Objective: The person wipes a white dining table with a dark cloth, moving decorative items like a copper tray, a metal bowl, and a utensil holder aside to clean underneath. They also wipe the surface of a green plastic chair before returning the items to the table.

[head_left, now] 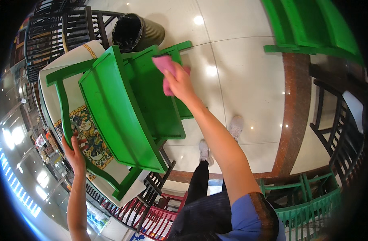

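Observation:
A green tiered stand [111,105] with raised-edge trays fills the middle left. My left hand [74,155] grips the curved rail [64,102] at its far left end. In my right hand [180,82] is a bunched pink cloth [164,64], held over the stand's lower tray [150,105] near the right edge. Whether the cloth touches the green surface cannot be told. Beneath the rail and upper tray is a table with a white cover [54,67] and a colourful patterned mat [93,141].
A lined waste bin [153,31] stands beyond the stand, near dark slatted chairs [57,33]. Another green tiered piece [313,27] is at upper right. Dark chairs [337,126], green chairs [310,211] and red chairs [159,221] surround the tiled floor [247,84].

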Demonstrator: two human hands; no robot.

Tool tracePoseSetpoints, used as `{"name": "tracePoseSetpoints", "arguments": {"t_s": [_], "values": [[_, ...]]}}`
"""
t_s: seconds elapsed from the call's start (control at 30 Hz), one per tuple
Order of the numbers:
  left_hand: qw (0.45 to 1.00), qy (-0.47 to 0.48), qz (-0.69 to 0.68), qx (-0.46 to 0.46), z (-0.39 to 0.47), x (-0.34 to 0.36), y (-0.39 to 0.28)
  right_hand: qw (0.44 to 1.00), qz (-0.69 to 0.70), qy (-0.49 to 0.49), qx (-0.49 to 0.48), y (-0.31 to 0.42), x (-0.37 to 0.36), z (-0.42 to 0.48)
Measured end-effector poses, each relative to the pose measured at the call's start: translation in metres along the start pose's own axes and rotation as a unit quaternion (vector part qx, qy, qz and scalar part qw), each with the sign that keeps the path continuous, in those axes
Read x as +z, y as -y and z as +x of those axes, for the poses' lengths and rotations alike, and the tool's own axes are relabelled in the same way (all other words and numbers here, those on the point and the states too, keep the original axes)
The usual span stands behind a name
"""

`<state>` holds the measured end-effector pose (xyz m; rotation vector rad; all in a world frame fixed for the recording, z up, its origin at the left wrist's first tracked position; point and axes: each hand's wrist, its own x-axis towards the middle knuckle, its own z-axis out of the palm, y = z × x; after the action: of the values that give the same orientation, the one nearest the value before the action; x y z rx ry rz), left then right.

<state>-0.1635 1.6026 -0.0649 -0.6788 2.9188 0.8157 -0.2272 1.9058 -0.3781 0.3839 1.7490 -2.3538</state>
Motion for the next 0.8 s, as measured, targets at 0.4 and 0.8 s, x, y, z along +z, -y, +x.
{"name": "tracePoseSetpoints", "arguments": {"t_s": [0.4, 0.8], "values": [[0.996, -0.032, 0.072, -0.036, -0.02, 0.005, -0.019, 0.897, -0.087, 0.372, 0.221, -0.118, 0.133, -0.125], [0.995, -0.049, 0.079, -0.043, -0.02, 0.008, -0.026, 0.815, -0.525, -0.002, -0.246, -0.107, 0.139, 0.061]]}}
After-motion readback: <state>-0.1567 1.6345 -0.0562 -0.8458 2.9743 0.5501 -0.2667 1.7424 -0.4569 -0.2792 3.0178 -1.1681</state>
